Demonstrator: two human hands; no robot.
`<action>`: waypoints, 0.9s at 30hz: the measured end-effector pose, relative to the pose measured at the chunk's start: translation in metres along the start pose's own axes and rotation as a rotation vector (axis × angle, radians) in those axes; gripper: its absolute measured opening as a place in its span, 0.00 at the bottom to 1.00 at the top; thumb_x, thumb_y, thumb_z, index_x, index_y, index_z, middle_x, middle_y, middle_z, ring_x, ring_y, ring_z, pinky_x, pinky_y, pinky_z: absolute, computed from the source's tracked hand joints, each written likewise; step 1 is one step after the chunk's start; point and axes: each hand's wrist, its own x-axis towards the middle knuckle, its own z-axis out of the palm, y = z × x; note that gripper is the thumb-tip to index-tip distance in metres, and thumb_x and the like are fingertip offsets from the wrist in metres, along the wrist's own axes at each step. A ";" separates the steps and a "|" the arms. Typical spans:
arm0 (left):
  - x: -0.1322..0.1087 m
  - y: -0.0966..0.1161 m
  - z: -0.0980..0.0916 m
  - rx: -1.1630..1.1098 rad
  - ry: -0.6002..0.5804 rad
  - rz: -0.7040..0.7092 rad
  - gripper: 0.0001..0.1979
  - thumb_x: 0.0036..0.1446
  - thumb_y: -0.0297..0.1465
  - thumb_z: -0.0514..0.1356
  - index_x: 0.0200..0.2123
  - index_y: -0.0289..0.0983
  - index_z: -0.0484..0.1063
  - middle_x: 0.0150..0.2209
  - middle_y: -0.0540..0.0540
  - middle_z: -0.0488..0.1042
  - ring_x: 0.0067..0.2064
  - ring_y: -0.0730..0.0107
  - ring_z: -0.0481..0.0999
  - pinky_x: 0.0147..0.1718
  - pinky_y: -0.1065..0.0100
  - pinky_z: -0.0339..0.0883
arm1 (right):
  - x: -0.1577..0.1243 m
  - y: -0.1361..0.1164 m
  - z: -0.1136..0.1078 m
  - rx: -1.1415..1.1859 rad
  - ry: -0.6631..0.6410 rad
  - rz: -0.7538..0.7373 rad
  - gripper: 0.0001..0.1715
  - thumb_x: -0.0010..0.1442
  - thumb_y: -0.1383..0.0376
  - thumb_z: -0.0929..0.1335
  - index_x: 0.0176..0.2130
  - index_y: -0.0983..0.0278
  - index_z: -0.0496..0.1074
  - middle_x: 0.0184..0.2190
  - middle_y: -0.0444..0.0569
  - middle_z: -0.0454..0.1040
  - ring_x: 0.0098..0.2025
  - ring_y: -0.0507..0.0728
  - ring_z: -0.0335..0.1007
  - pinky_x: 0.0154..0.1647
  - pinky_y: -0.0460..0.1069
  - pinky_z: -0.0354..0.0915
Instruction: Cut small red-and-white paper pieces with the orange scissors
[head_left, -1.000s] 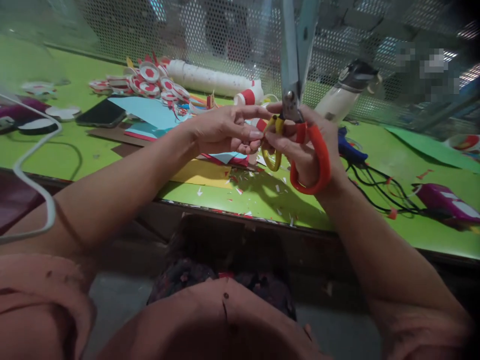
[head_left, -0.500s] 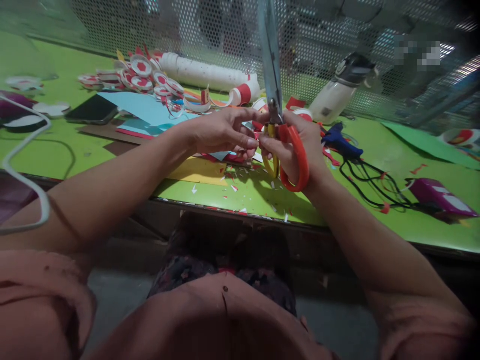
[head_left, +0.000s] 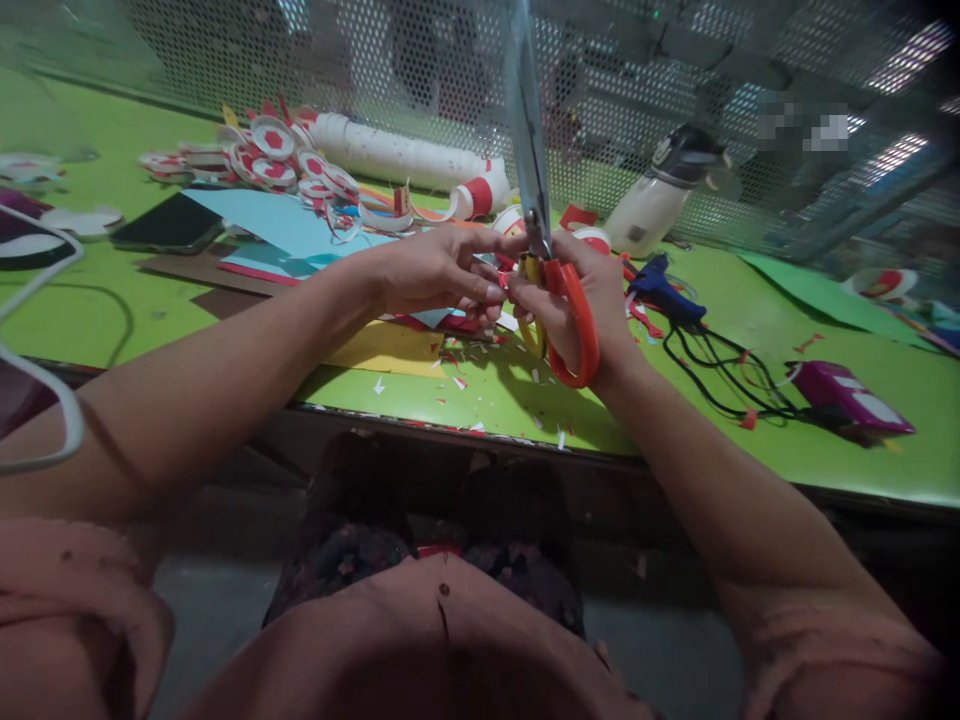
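My right hand (head_left: 577, 305) is closed round a pair of scissors (head_left: 534, 150), blades pointing up and handles, one orange and one yellow, hanging by the palm. Opposite it, my left hand (head_left: 450, 272) pinches with thumb and fingers at a small red and white piece (head_left: 507, 268), which also meets the right fingertips. Most of that piece is hidden by the fingers. Below both hands, tiny red and white paper scraps (head_left: 480, 375) lie scattered along the table edge beside a yellow sheet (head_left: 386, 347).
On the green table (head_left: 750, 440) are light blue paper (head_left: 262, 225), a black phone (head_left: 169, 222), red and white paper rounds (head_left: 274, 140) and a long white roll (head_left: 405, 150). To the right stand a bottle (head_left: 652, 200), a blue glue gun (head_left: 664, 285) with black cord, and a purple box (head_left: 851, 395).
The whole view has shifted a little, so the table things sit slightly further left. Both hands keep nearly the same pose, and the scissors are still in the right hand.
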 end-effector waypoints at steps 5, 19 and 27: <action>-0.001 0.001 0.002 0.163 0.162 0.041 0.18 0.45 0.20 0.62 0.42 0.32 0.67 0.25 0.48 0.72 0.30 0.67 0.76 0.32 0.67 0.67 | 0.000 -0.004 0.000 -0.007 0.007 0.044 0.14 0.49 0.77 0.67 0.38 0.66 0.71 0.21 0.39 0.67 0.22 0.48 0.63 0.27 0.47 0.65; 0.002 0.003 0.011 0.886 0.223 0.232 0.08 0.48 0.32 0.59 0.32 0.32 0.70 0.28 0.47 0.74 0.30 0.73 0.71 0.30 0.72 0.62 | 0.001 0.011 0.001 -0.047 0.090 0.113 0.21 0.44 0.76 0.65 0.39 0.61 0.71 0.26 0.42 0.72 0.25 0.52 0.66 0.28 0.47 0.66; 0.003 -0.003 0.007 0.588 0.149 0.107 0.10 0.53 0.34 0.54 0.31 0.34 0.71 0.25 0.47 0.76 0.28 0.70 0.74 0.30 0.71 0.65 | 0.000 0.022 0.007 -0.034 0.082 0.086 0.18 0.50 0.70 0.66 0.43 0.64 0.70 0.27 0.45 0.74 0.26 0.53 0.69 0.27 0.46 0.67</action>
